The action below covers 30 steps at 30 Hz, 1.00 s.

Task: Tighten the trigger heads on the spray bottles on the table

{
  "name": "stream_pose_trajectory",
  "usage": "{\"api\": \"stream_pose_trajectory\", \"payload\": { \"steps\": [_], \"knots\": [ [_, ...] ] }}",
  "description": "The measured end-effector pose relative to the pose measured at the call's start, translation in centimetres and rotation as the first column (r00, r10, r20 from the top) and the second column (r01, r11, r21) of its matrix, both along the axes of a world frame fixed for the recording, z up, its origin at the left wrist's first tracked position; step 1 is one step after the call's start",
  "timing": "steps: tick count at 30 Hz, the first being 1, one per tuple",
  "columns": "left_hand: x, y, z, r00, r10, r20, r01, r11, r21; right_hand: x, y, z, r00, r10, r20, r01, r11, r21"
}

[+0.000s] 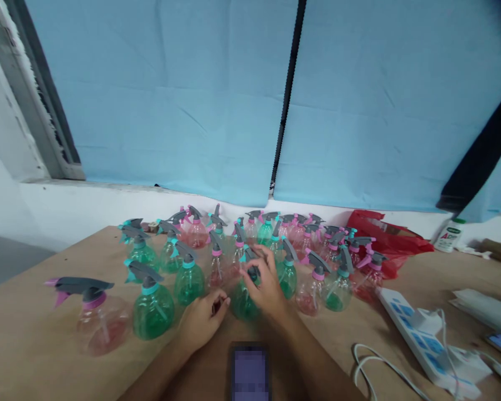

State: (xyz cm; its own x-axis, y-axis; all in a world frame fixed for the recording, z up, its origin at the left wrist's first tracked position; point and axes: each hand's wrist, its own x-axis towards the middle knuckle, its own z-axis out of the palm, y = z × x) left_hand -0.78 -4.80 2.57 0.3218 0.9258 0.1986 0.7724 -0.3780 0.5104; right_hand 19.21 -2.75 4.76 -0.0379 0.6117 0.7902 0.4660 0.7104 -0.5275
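One white bottle (448,236): green cap; large red "A" on the label (smaller letters too blurred to read).
Spray bottles (152,312): in rows on the brown table (33,323); see-through, green or pink, grey heads; thin tubes visible inside several (cannot tell whether the deeper tint is liquid).
Green bottle (242,303): front of the rows, between the hands; rounded, slightly blurred.
Right hand (268,287): half closed, thumb and fingers around the green bottle's grey head.
Left hand (202,320): loosely curled, just beside it; cannot tell whether anything is held.
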Motion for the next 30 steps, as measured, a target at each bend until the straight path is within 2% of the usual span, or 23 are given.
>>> {"api": "stream_pose_trajectory", "payload": {
  "steps": [2, 4, 5, 7, 11, 13, 19, 27, 30],
  "knots": [
    [-0.1, 0.0, 0.0, 1.000, 0.000, 0.012, 0.000, 1.000, 0.006, -0.9, 0.4, -0.9, 0.974, 0.026, -0.224, -0.036, 0.999, -0.040],
    [-0.1, 0.0, 0.0, 1.000, 0.004, 0.022, -0.004, 1.000, 0.004, -1.3, 0.8, -1.3, 0.909, 0.143, -0.392, -0.203, 0.972, -0.117],
    [-0.2, 0.0, 0.1, 1.000, 0.005, 0.027, -0.005, 1.000, 0.002, -1.3, 1.0, -1.3, 0.874, 0.204, -0.442, -0.301, 0.940, -0.161],
    [-0.2, 0.0, 0.1, 0.999, 0.002, 0.033, -0.002, 1.000, -0.003, -0.9, 1.4, -1.2, 0.826, 0.276, -0.491, -0.442, 0.858, -0.262],
    [-0.2, 0.0, 0.2, 1.000, 0.011, 0.020, -0.010, 1.000, -0.014, 0.0, 2.6, -0.6, 0.805, 0.357, -0.474, -0.565, 0.708, -0.424],
    [-0.2, 0.1, 0.1, 1.000, 0.017, 0.021, -0.016, 1.000, -0.020, 0.1, 2.8, -0.3, 0.793, 0.428, -0.433, -0.601, 0.665, -0.442],
    [-0.2, 0.0, 0.1, 0.999, 0.031, 0.013, -0.031, 0.999, -0.013, 0.1, 2.1, 0.3, 0.766, 0.439, -0.470, -0.630, 0.660, -0.409],
    [-0.2, 0.0, -0.2, 1.000, 0.026, 0.007, -0.026, 1.000, -0.007, -0.1, 1.8, 0.3, 0.720, 0.475, -0.507, -0.684, 0.609, -0.401],
    [-0.1, 0.0, -0.4, 1.000, 0.028, 0.003, -0.028, 1.000, -0.006, -0.1, 1.7, 0.2, 0.726, 0.465, -0.506, -0.676, 0.619, -0.401]
  ]
}}
